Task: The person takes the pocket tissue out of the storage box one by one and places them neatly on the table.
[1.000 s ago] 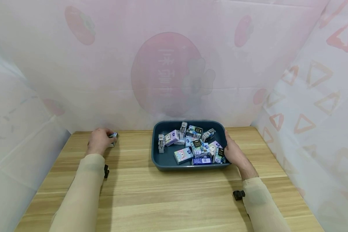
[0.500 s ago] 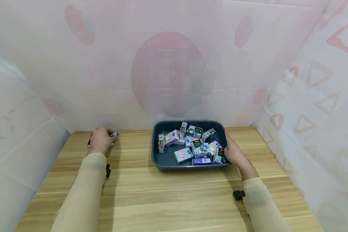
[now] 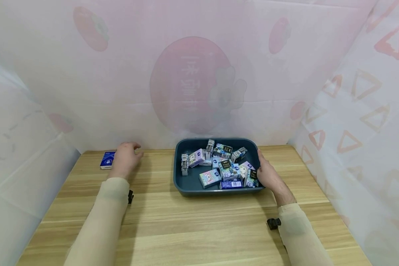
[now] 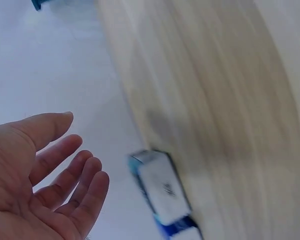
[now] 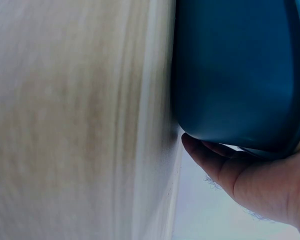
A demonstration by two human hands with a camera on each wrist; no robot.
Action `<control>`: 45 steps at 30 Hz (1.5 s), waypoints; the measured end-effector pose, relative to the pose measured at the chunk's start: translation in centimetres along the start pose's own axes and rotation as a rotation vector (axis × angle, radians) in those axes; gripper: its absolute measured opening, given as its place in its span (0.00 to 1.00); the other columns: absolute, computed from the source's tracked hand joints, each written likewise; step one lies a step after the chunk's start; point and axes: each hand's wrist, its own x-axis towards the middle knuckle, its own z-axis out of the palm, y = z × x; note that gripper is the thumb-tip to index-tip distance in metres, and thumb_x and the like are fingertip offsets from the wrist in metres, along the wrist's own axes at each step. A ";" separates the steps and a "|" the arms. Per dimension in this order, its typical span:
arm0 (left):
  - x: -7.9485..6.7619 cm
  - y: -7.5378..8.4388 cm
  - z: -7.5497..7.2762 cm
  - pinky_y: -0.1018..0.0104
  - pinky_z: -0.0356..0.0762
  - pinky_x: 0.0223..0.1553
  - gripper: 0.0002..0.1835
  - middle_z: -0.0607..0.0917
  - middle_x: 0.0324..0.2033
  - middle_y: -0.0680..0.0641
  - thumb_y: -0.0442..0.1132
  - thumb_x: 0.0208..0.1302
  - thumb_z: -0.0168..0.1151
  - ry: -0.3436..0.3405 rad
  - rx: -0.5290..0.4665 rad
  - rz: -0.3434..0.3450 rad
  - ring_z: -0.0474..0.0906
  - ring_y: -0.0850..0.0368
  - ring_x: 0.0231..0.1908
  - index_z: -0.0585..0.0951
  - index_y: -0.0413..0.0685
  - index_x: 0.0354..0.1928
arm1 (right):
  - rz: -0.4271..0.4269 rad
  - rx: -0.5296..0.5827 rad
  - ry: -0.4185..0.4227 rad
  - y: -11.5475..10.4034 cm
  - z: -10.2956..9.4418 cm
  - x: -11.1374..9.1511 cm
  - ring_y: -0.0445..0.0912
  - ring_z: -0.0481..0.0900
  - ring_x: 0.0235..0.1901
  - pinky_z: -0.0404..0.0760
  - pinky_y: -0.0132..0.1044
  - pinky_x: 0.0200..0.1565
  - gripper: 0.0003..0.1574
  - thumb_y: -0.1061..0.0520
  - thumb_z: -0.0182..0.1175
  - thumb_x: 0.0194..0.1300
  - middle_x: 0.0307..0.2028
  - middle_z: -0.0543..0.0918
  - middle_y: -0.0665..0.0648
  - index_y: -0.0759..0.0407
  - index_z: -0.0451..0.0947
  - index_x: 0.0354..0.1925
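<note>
My left hand (image 3: 125, 159) hovers at the far left of the table, its fingers loosely bent and holding nothing. Beside it in the head view lies a small blue tissue box (image 3: 108, 160). The left wrist view shows a second small box (image 4: 165, 187) with a pale side and patterned edge, end to end with the blue one; in the head view the hand hides it. My right hand (image 3: 269, 175) grips the right end of a dark teal tray (image 3: 189, 192), fingers along the outer wall under the rim (image 5: 240, 75). Several small patterned boxes (image 3: 228, 169) are heaped in the tray.
The wooden table (image 3: 193, 229) reaches back to a pink printed cloth wall (image 3: 126, 92). More cloth walls stand at the left and the right (image 3: 359, 147). Bare wood lies between my left hand and the tray.
My left hand has let go of the small patterned box and moved to the right, which uncovers the blue box. My right hand and the tray have stayed in place.
</note>
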 end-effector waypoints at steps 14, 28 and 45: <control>-1.6 6.3 1.3 0.30 0.84 0.76 0.23 0.86 0.70 0.27 0.41 0.88 0.67 0.057 0.043 0.135 0.83 0.26 0.72 0.86 0.33 0.72 | -0.006 0.008 0.003 0.0 0.1 0.0 0.73 0.41 0.95 0.41 0.70 0.95 0.53 0.73 0.36 0.83 0.95 0.41 0.75 0.67 0.29 0.96; -3.4 11.2 2.6 0.33 0.87 0.75 0.22 0.88 0.71 0.32 0.45 0.88 0.70 0.024 0.066 0.191 0.86 0.29 0.72 0.87 0.39 0.72 | -0.004 0.007 -0.002 -0.2 -0.1 -0.1 0.74 0.43 0.95 0.43 0.71 0.95 0.54 0.74 0.39 0.82 0.95 0.42 0.76 0.67 0.30 0.96; -3.7 14.8 5.7 0.38 0.90 0.73 0.27 0.89 0.72 0.36 0.45 0.82 0.78 -0.105 0.237 0.294 0.89 0.37 0.70 0.86 0.41 0.75 | -0.002 0.004 -0.004 -0.1 -0.1 -0.1 0.75 0.43 0.94 0.44 0.72 0.94 0.55 0.74 0.40 0.82 0.94 0.43 0.77 0.66 0.29 0.96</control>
